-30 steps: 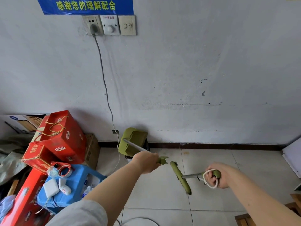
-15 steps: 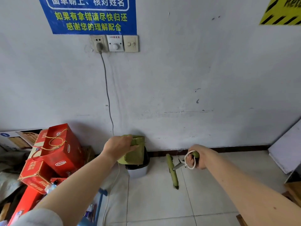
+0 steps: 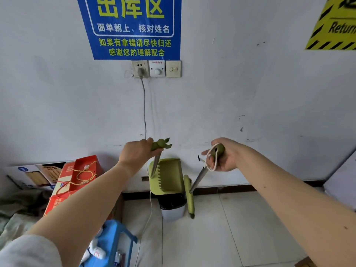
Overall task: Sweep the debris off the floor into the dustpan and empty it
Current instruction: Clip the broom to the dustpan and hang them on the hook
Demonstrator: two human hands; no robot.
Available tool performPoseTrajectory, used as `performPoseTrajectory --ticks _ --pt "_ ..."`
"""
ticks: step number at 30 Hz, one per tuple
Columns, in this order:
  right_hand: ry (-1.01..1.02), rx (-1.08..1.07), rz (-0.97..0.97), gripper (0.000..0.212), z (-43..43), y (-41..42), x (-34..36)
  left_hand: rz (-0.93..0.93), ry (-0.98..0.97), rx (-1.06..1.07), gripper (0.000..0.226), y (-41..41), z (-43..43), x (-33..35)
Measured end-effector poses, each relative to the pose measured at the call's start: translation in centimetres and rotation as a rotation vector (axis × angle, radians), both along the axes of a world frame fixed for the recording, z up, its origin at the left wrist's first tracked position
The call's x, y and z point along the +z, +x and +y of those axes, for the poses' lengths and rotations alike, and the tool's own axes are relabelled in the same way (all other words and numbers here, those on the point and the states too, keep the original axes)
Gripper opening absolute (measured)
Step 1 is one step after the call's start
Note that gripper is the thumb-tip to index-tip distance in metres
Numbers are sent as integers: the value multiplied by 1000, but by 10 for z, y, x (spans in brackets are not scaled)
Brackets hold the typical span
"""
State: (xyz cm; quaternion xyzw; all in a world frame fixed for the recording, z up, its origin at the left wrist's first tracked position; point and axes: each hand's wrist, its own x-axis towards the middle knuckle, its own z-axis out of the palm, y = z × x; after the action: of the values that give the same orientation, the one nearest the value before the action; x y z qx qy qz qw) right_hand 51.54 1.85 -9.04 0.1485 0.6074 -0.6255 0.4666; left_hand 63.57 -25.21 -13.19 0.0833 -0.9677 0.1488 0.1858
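Dustpan (image 3: 170,177): olive-green moulded plastic, a rectangular scoop with a row of comb teeth along one side, hung on a thin bare-metal shaft. The shaft's green grip, which has a forked end, is clamped in the left hand (image 3: 136,155), fingers wrapped fully round it and knuckles towards the camera. The pan is held tipped up close to the wall (image 3: 269,93), directly over the bin (image 3: 172,211), with its lower edge at the bin mouth.

Bin: small, with a white smooth body and a glossy black liner folded over the rim. It is set against the dark skirting.

Broom head (image 3: 189,197): a narrow green bar hung on end, with dark bristles at the lower tip. It is seen just right of the pan and overlapping the bin's right edge; contact cannot be told. Its metal shaft is angled up to a green grip held in the curled fingers of the right hand (image 3: 225,158), palm partly shown. A white cord loop (image 3: 212,162) is draped across those fingers.

Wall: matt painted plaster, scuffed. A grey cable (image 3: 144,105) is run down from the socket behind the left hand.

Floor (image 3: 240,228): pale glazed tiles with thin grout lines.

Clearance: bare tile is seen right of the bin and broom, bounded far right by a white panel edge. The left is crowded by red cartons (image 3: 77,178) and a blue plastic stool (image 3: 117,241), and a white cable (image 3: 148,218) is trailed just left of the bin.
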Motion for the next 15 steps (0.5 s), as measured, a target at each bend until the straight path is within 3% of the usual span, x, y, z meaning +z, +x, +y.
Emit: performPoseTrajectory --ticks 4,7,10,15 --pt "-60 198 155 14 -22 12 75 101 -127 -239 44 7 -23 30" --pt "-30 426 294 4 -35 26 128 170 -310 -337 20 7 -24 45" --pt "28 535 384 15 -45 39 168 263 -299 -314 16 5 -16 51" --pt "-2 468 434 29 -45 37 195 294 -143 -263 18 -5 11 43"
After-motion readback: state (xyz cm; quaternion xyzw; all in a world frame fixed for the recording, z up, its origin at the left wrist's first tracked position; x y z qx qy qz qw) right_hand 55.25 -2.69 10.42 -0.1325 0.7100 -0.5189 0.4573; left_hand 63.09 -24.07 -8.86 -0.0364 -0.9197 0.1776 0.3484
